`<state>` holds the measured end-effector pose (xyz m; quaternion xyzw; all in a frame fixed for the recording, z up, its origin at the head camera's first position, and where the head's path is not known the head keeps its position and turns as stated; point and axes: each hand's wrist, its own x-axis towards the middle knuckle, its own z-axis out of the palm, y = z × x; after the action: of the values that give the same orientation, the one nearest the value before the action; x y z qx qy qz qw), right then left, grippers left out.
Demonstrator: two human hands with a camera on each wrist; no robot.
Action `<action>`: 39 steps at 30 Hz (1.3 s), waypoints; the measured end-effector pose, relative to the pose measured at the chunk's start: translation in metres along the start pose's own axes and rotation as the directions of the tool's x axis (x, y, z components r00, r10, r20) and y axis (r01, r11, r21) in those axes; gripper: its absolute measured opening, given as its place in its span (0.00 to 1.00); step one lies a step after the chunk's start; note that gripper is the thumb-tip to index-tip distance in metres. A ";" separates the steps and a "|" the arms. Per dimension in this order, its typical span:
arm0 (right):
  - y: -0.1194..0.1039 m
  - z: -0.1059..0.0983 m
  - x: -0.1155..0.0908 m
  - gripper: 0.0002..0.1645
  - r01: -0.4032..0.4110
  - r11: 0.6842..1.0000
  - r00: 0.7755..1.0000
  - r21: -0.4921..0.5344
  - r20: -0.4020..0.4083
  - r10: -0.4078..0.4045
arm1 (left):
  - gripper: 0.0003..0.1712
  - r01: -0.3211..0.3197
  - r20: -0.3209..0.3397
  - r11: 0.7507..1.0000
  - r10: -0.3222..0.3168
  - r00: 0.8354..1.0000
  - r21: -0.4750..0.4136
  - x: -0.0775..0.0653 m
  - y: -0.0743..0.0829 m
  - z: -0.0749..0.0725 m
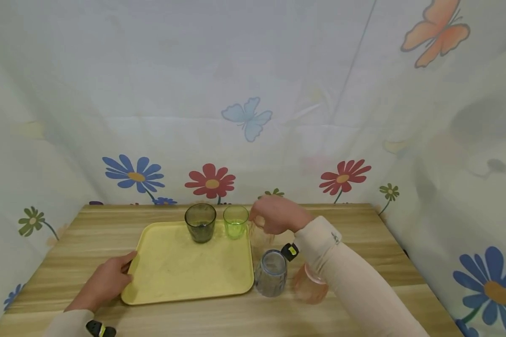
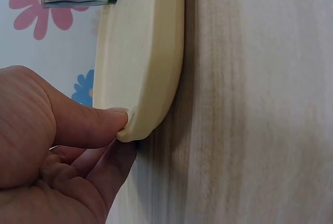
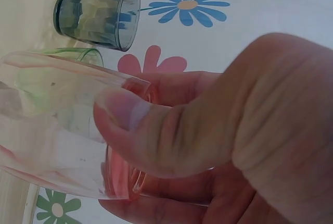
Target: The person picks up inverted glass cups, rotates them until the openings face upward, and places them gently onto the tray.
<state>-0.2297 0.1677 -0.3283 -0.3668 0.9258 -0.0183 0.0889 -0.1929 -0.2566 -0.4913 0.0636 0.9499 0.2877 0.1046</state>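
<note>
My left hand (image 1: 109, 281) pinches the left rim of a yellow tray (image 1: 185, 271), thumb on top and fingers beneath, as the left wrist view shows. My right hand (image 1: 280, 215) grips a pale pink clear glass (image 3: 57, 135) by its thick base; the glass is upside down, just right of the tray's back right corner. On the tray's back part stand a dark grey glass (image 1: 200, 227) and, to its right, a smaller green glass (image 1: 235, 223), both mouth up.
Right of the tray, a blue-grey glass (image 1: 271, 276) stands upside down. Beside it an orange-pink glass (image 1: 309, 286) is partly hidden by my right sleeve (image 1: 354, 281). The wooden table (image 1: 84, 238) ends at a flower-printed curtain (image 1: 177, 93) behind and at both sides.
</note>
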 end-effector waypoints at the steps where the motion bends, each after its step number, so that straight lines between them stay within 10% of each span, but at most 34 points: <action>1: -0.001 -0.001 0.001 0.25 0.009 1.000 1.000 -0.002 -0.004 -0.009 | 0.38 -0.004 -0.003 1.000 0.004 1.000 0.000 0.000 0.000 0.000; 39: -0.045 -0.021 0.038 0.20 0.112 0.990 0.994 -0.086 0.010 -0.112 | 0.38 0.025 -0.012 0.998 -0.024 1.000 0.064 0.001 0.001 0.001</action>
<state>-0.2305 0.1083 -0.3090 -0.4218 0.9035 0.0178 0.0740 -0.1936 -0.2551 -0.4923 0.0536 0.9599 0.2561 0.1006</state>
